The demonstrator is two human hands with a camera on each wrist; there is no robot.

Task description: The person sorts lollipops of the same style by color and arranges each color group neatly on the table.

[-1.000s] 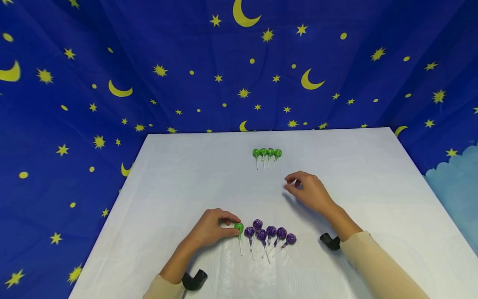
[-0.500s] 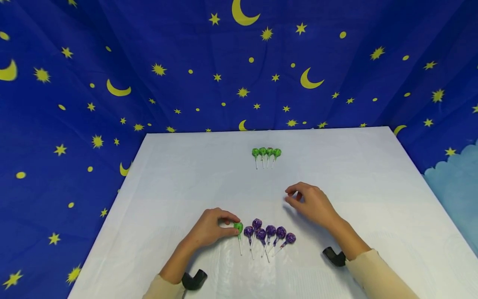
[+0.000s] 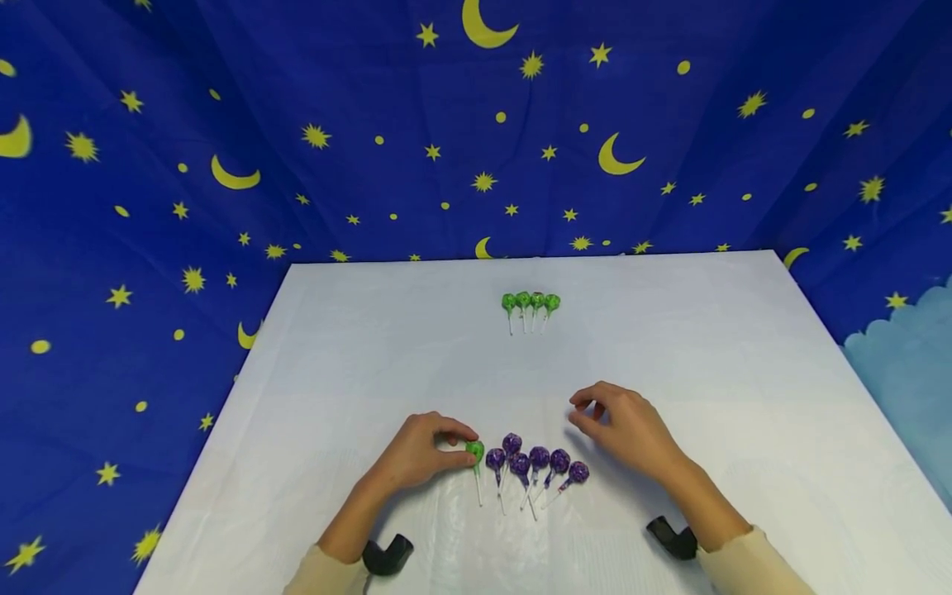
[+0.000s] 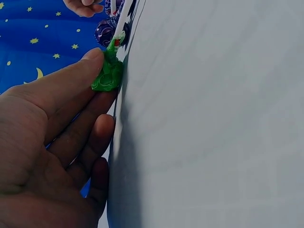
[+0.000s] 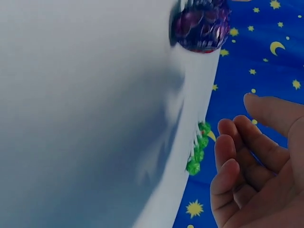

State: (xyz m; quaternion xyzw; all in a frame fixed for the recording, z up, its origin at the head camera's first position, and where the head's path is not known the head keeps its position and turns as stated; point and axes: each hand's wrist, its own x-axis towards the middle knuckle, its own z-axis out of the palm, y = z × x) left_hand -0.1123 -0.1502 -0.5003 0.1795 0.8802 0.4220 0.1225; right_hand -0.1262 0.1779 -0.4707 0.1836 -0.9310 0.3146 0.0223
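My left hand [image 3: 424,453] pinches a green lollipop [image 3: 475,451] by its wrapped head, thumb on one side and forefinger on the other, while the remaining fingers curve loosely beneath in the left wrist view. The lollipop is low at the desk [image 3: 372,347], its white stick pointing back towards me; I can't tell whether the head actually touches the surface. I'd expect it to be light and stiff, a hard ball on a thin, straight stick, with a smooth wrapper that could slide a little between my fingertips. The round head gives the best hold, just as I have it; the stick would probably let the weight swing, and squeezing hard seems needless, though a knock might crack the candy. Just to the right of it, six purple lollipops [image 3: 539,459] lie in an uneven cluster, some of their sticks crossing. Beyond those, my right hand [image 3: 625,426] holds nothing, its fingers loosely bent and the thumb apart from them. Farther off, near the back edge, four green lollipops [image 3: 524,299] lie in a neat row, heads away from me, before a blue curtain [image 3: 387,91] of yellow moons and stars.
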